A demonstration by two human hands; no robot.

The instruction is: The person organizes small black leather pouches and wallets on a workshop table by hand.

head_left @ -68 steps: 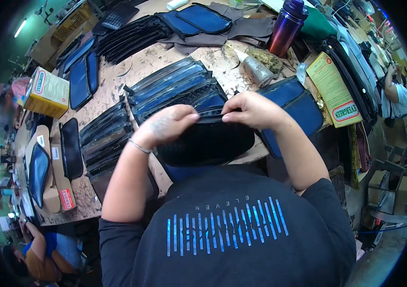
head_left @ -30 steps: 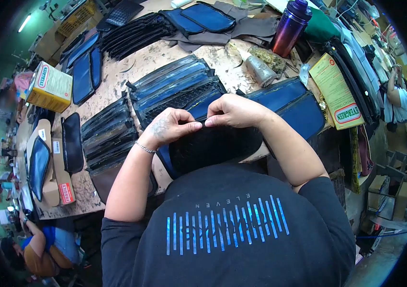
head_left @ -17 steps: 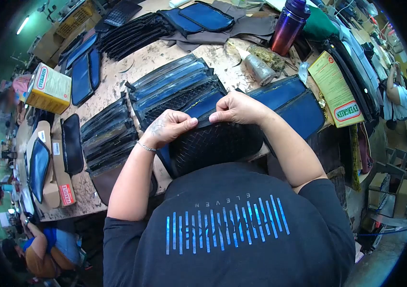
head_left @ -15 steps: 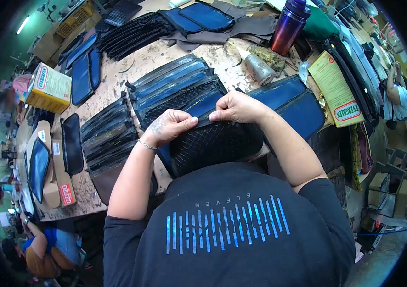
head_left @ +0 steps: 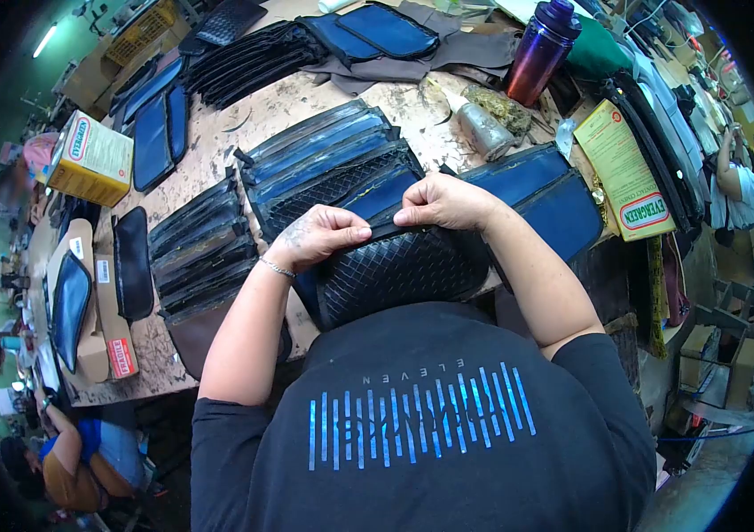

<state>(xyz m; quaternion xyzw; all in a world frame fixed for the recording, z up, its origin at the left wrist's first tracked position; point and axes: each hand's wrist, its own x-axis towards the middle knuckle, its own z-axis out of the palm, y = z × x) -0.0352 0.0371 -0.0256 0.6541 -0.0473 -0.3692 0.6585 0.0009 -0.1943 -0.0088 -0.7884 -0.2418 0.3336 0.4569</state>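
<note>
A black woven-textured leather panel (head_left: 399, 270) stands tilted against my shirt at the table's near edge, its upper edge facing away from me. My left hand (head_left: 324, 235) pinches that edge between thumb and fingers. Just to the right, my right hand (head_left: 437, 202) pinches the same edge, the two thumbs a short distance apart. Beyond my hands lies an overlapping row of blue and black panels (head_left: 324, 146) with black borders. A blue panel (head_left: 545, 208) rests to the right of my right hand.
More dark strips (head_left: 200, 248) overlap at left. A yellow can (head_left: 89, 160) stands behind them, another can (head_left: 630, 168) at the right edge. A purple bottle (head_left: 543, 53) and a grimy small bottle (head_left: 483, 133) stand at the back. One person (head_left: 84, 452) sits lower left.
The woven panel has tipped slightly, so its surface catches more light. Both hands keep their pinch and shift only a little to the right.
</note>
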